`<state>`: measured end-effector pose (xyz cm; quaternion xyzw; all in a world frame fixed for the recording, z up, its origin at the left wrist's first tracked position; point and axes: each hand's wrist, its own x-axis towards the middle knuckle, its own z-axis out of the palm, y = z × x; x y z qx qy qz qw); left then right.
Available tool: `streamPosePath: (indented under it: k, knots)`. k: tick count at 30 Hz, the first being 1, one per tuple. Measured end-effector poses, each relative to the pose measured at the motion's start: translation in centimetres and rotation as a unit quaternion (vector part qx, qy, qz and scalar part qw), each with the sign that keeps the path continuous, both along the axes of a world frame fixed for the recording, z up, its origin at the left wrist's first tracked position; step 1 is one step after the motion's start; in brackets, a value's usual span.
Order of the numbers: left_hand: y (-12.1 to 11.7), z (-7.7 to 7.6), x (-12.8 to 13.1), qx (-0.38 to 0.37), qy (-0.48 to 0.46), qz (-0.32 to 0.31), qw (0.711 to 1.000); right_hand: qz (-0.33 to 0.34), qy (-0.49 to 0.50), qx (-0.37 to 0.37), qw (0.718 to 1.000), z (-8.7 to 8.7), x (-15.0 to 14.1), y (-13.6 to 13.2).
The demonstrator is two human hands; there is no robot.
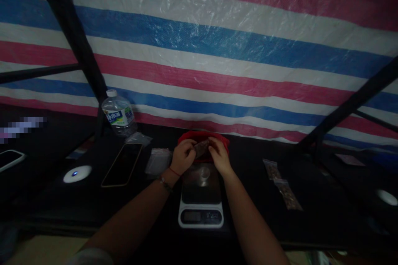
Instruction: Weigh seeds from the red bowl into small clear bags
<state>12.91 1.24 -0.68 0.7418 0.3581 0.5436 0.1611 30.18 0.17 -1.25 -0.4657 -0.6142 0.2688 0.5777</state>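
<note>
Between my two hands is a small clear plastic bag point(202, 148) with brownish contents, gripped at its ends. My left hand point(184, 155) closes on its left side, and my right hand point(220, 155) pinches the right side. Behind and under them lies a red bag point(203, 134), partly covered by my hands. Just nearer to me stands a kitchen scale point(200, 216) with a white front and a small display; a small round clear item point(204, 172) shows on its plate. A stack of clear zip bags point(158, 161) lies left of my left hand.
Two filled zip bags point(288, 195) lie on the black table at right. A phone point(122, 165), a white round device point(77, 174) and a plastic bottle point(118, 114) are on the left. Dark frame poles point(348, 109) slant up before a striped sheet point(217, 74).
</note>
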Motion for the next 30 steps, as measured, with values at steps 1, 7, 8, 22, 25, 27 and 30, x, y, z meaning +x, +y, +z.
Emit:
streamPosePath:
  k: [1, 7, 8, 22, 25, 27, 30]
  knots:
    - [-0.1, 0.1, -0.1, -0.001, -0.001, -0.004, 1.000, 0.014, 0.045, -0.038, 0.998, -0.2, 0.1, 0.1]
    - [0.2, -0.3, -0.2, -0.053, -0.053, 0.021, 0.997, 0.165, 0.229, -0.253, 0.925, 0.0, 0.7, -0.6]
    - [0.3, -0.3, -0.2, -0.067, -0.068, 0.034, 0.995, 0.177, 0.239, -0.255, 0.920, 0.2, 0.7, -0.7]
    - [1.0, -1.5, 1.0, -0.229, -0.094, -0.045, 0.968, 0.061, 0.286, -0.200, 0.935, 0.2, 1.4, 0.1]
    - [1.1, -1.9, 1.5, -0.336, -0.157, -0.084, 0.925, 0.037, 0.290, -0.196, 0.936, 0.2, 1.5, 0.3]
    - [1.2, -1.9, 1.6, -0.389, -0.232, -0.113, 0.884, 0.014, 0.288, -0.191, 0.938, 0.2, 1.5, 0.4]
    - [1.3, -1.8, 1.6, -0.435, -0.341, -0.157, 0.818, -0.024, 0.272, -0.171, 0.947, 0.2, 1.3, 0.9]
